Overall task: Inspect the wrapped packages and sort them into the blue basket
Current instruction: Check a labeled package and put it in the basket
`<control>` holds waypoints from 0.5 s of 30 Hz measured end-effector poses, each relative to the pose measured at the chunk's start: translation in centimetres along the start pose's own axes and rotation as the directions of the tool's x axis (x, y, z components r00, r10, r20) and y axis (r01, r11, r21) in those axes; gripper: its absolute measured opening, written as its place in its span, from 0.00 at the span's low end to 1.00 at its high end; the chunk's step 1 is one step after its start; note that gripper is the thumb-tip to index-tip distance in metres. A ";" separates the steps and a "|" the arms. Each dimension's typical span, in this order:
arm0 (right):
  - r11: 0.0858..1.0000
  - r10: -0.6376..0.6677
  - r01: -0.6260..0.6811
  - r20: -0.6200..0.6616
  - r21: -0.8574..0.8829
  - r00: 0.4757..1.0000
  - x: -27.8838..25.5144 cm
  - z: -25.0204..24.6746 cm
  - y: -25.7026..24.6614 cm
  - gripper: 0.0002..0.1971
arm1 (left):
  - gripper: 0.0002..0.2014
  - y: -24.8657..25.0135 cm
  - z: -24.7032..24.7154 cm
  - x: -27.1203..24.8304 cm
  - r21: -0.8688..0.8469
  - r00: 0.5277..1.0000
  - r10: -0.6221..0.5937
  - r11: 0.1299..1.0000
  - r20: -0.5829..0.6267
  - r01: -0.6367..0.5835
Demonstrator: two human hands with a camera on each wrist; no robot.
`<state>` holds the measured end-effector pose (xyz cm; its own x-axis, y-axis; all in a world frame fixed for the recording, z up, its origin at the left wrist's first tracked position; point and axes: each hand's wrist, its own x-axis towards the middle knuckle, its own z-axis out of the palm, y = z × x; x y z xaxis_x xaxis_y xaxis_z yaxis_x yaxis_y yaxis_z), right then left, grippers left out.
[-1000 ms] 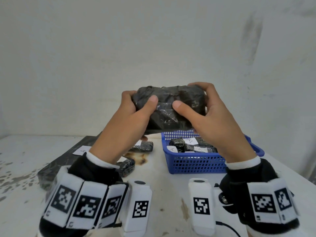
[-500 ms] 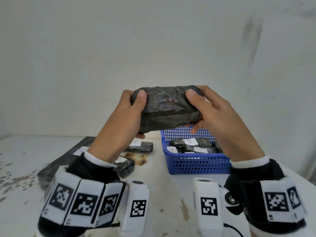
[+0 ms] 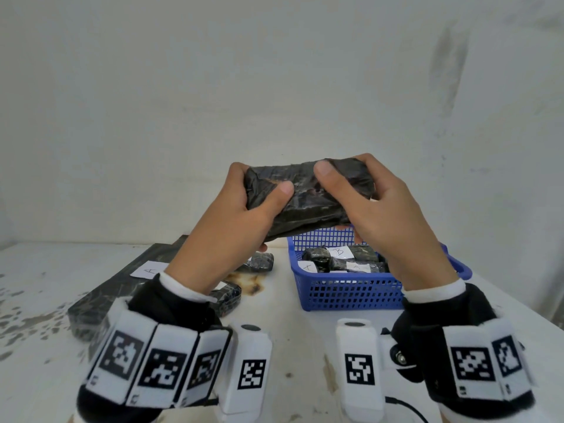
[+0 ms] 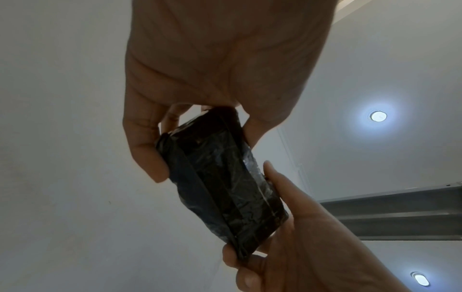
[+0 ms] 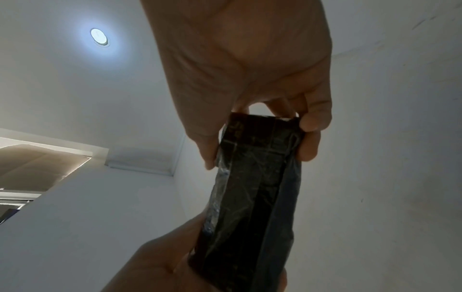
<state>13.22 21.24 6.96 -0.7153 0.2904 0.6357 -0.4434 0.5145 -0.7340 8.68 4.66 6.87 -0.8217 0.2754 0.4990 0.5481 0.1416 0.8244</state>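
Note:
Both hands hold one black plastic-wrapped package (image 3: 308, 198) up in the air, above the table and in front of the wall. My left hand (image 3: 244, 206) grips its left end, thumb across the near face. My right hand (image 3: 369, 196) grips the right end, thumb on top. The wrist views show the same package (image 4: 225, 187) (image 5: 252, 197) from below, pinched between thumb and fingers at each end. Below it stands the blue basket (image 3: 351, 294) with several wrapped packages (image 3: 345, 259) bearing white letter labels.
A large flat black package (image 3: 122, 288) with a white label lies on the white table (image 3: 305, 331) at the left. Two small wrapped packages (image 3: 258, 262) (image 3: 229, 297) lie between it and the basket, near a brown stain. The wall stands close behind.
The package has been turned in both hands, showing a different face. Both thumbs have shifted their hold on it. It stays at about the same height above the basket.

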 end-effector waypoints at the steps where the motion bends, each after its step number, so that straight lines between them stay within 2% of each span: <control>1: 1.000 -0.001 0.001 0.005 -0.011 1.000 0.0 0.0 0.1 0.14 | 0.16 -0.1 -0.1 0.1 0.002 1.000 0.006 1.000 -0.001 -0.006; 5: 0.999 -0.051 0.051 0.032 -0.011 0.998 -0.1 -0.1 -0.1 0.13 | 0.23 -0.3 -0.3 0.2 0.033 0.997 -0.053 0.998 0.064 0.051; 7: 0.997 -0.083 0.083 0.049 0.007 0.995 -0.1 -0.2 -0.2 0.14 | 0.24 -0.3 -0.3 0.2 0.016 0.993 -0.080 0.997 0.085 0.079; 11: 0.993 -0.117 0.116 0.068 0.015 0.991 -0.1 -0.2 -0.2 0.21 | 0.24 -0.3 -0.5 0.3 -0.045 0.998 -0.025 0.999 0.058 0.028; 15: 0.992 -0.122 0.123 0.049 -0.023 0.991 -0.2 -0.2 -0.2 0.18 | 0.24 -0.5 -0.4 0.4 -0.069 0.998 0.011 0.998 0.059 -0.007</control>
<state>13.55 21.22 7.08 -0.6817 0.1855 0.7077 -0.5153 0.5650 -0.6444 8.02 4.32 6.81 -0.8046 0.3331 0.4917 0.5420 0.0736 0.8371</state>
